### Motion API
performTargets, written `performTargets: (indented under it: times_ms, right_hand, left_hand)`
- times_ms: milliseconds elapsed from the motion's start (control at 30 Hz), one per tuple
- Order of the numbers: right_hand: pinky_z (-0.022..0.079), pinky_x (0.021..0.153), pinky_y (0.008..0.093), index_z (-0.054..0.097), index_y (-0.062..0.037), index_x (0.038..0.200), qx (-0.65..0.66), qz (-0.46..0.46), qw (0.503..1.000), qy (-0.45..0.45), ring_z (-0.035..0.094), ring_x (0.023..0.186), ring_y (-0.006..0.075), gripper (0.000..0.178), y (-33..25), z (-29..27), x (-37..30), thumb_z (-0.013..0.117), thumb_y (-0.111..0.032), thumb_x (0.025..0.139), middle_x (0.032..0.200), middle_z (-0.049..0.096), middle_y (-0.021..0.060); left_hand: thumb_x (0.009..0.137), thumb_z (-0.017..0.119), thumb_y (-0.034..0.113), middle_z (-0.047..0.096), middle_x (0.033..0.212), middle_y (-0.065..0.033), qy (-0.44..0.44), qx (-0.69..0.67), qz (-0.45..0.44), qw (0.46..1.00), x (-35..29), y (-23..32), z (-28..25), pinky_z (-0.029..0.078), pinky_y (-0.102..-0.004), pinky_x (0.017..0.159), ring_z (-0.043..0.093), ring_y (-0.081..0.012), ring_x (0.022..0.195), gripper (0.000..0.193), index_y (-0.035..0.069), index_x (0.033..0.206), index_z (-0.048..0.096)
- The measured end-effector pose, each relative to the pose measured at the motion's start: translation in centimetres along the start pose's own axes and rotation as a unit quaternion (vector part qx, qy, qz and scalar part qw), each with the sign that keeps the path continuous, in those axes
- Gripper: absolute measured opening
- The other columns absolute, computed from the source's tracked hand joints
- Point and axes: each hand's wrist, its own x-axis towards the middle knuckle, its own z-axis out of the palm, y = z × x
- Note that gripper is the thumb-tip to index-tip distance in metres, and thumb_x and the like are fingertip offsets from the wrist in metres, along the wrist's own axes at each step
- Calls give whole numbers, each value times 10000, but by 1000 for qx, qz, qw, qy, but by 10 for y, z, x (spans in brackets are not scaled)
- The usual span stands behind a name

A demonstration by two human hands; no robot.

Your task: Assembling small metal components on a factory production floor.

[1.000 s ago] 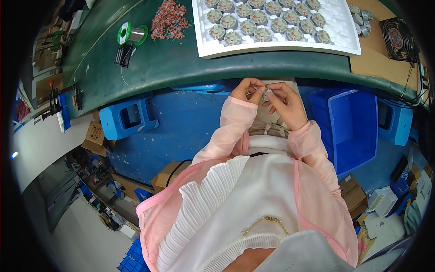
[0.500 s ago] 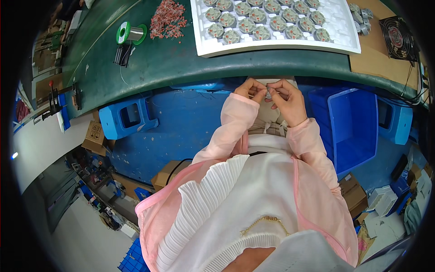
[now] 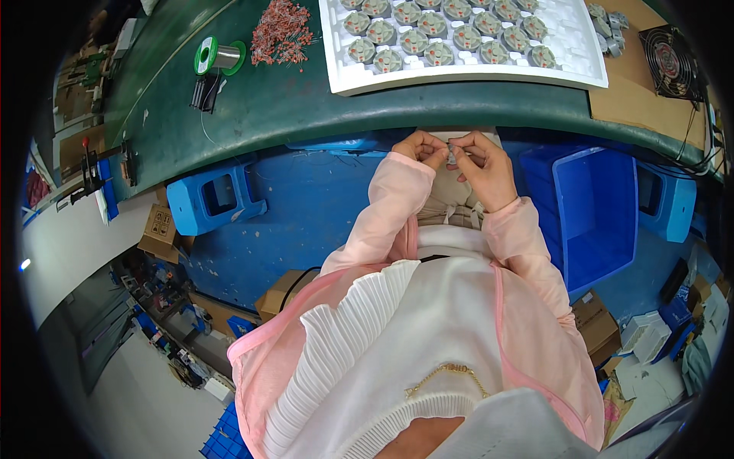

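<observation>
Both hands are meeting just below the tabletop's [image 3: 306, 115] near edge: the left hand [image 3: 425, 148] and right hand [image 3: 483, 162] are pinching a small grey part [image 3: 453, 152] between their fingertips, beneath the white tray [image 3: 459, 76]

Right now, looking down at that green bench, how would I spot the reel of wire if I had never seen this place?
Start at the long green bench and find the big white tray of round grey parts. Move left past the heap of small reddish pieces. Beside it lies the green-rimmed spool of silvery wire, the only round reel there, above a small black object.
</observation>
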Motion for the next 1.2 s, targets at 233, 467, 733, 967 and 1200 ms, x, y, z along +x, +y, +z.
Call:
performTargets:
  times_ms: [233,467,733,967,1200]
  right_hand:
    - [466,558,201,636,-12,993,-15,3,1000,2,617,711,113,109,0,0,1,613,-46,892,879,686,68]
    - [465,556,202,637,-14,991,14,8,1000,-7,614,707,114,105,6,-3,4,609,-44,895,874,685,73]
    - [462,555,201,638,-16,979,100,40,993,-41,579,687,96,91,10,-10,9,610,-46,898,867,683,65]
    - [447,526,199,652,-40,908,4,-13,1000,11,577,613,95,71,3,-1,9,627,-45,842,793,684,42]
    - [429,525,207,647,-37,904,-31,-36,999,22,514,569,89,77,5,-1,8,636,-53,830,784,684,41]
  left_hand:
    - [860,650,12,647,808,-30,-5,-12,3,1000,1,-2,1,423,-198,637,518,-79,678,77,39,931,637]
    - [854,655,11,640,798,-24,-19,-17,19,1000,1,-6,-2,427,-198,632,519,-83,671,58,40,903,642]
    - [850,657,6,630,787,-19,1,90,47,995,-6,9,-2,439,-202,628,522,-85,670,71,45,906,638]
    - [855,649,5,626,787,-26,9,7,45,999,5,-11,2,446,-205,625,527,-89,670,83,41,927,628]
    - [866,636,2,629,805,-44,-18,-84,-26,996,8,-12,-1,450,-206,622,533,-102,671,72,27,932,620]
